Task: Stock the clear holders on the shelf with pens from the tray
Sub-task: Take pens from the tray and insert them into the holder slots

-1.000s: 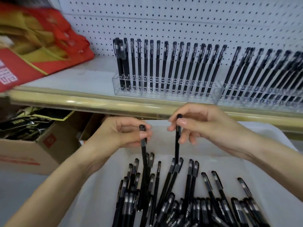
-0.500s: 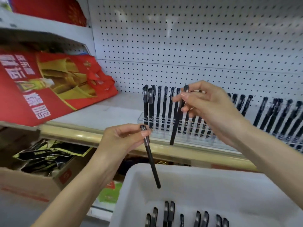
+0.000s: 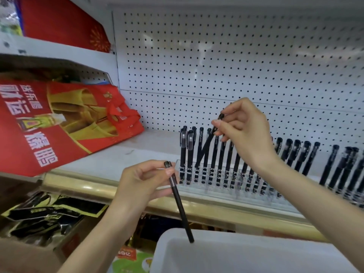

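My right hand (image 3: 245, 133) pinches a black pen (image 3: 205, 146) near its cap, tilted, with its tip down among the upright pens at the left end of the clear holder (image 3: 199, 187) on the shelf. My left hand (image 3: 143, 182) pinches another black pen (image 3: 180, 203) by its cap; it hangs slanted in front of the shelf edge, tip just over the rim of the white tray (image 3: 216, 245). Several black pens stand in the holder in a row. A second filled holder (image 3: 346, 191) sits at the right.
A red and gold bag (image 3: 59, 123) lies on the shelf to the left. White pegboard (image 3: 216, 66) backs the shelf. A gold shelf edge (image 3: 88, 188) runs across. Below left, a cardboard box (image 3: 29, 251) holds black and gold packets.
Both hands lifted a pen each out of the tray up to the shelf. The right hand's pen has come down into the left end of the holder. The view tilted upward.
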Motion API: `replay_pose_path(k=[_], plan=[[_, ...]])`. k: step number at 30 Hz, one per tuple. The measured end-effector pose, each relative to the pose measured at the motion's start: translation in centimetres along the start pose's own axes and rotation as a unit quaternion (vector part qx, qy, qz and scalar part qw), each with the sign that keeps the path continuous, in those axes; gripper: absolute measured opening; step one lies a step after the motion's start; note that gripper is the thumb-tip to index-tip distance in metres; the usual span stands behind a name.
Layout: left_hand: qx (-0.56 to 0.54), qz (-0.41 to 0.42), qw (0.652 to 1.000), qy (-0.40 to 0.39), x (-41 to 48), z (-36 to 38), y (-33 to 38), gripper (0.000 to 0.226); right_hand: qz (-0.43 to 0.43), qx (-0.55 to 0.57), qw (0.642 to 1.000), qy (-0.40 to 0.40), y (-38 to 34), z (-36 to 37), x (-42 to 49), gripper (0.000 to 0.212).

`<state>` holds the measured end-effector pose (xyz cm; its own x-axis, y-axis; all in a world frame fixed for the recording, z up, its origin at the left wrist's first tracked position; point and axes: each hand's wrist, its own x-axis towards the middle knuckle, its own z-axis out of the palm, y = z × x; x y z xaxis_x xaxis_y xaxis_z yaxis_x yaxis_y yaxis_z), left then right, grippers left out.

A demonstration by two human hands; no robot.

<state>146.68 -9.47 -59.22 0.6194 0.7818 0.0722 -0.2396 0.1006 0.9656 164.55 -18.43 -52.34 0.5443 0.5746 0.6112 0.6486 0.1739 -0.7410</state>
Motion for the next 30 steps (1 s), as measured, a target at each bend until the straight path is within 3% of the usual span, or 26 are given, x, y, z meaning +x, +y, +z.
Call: replay_pose_path(k=[9, 15, 21, 30], plan=[[-0.006, -0.005, 1.0, -0.004, 0.7, -0.5, -1.1, 0.029, -0.018, -0.097, 0.993, -0.06, 1.4, 1.5, 0.1, 0.019], [-0.017, -0.017, 1.0, -0.004, 0.7, -1.0, -1.2, 0.016, -0.036, -0.137, 0.989, -0.05, 1.9, 2.5, 0.5, 0.018], [-0.029, -0.02, 0.999, 0.005, 0.7, -1.6, -1.2, 0.025, -0.081, -0.225, 0.97, -0.053, 2.3, 2.6, 0.4, 0.017], [-0.028, -0.02, 0.999, -0.003, 0.2, -1.4, -0.7, 0.03, -0.085, -0.238, 0.965, -0.068, 2.6, 2.1, 0.1, 0.022]])
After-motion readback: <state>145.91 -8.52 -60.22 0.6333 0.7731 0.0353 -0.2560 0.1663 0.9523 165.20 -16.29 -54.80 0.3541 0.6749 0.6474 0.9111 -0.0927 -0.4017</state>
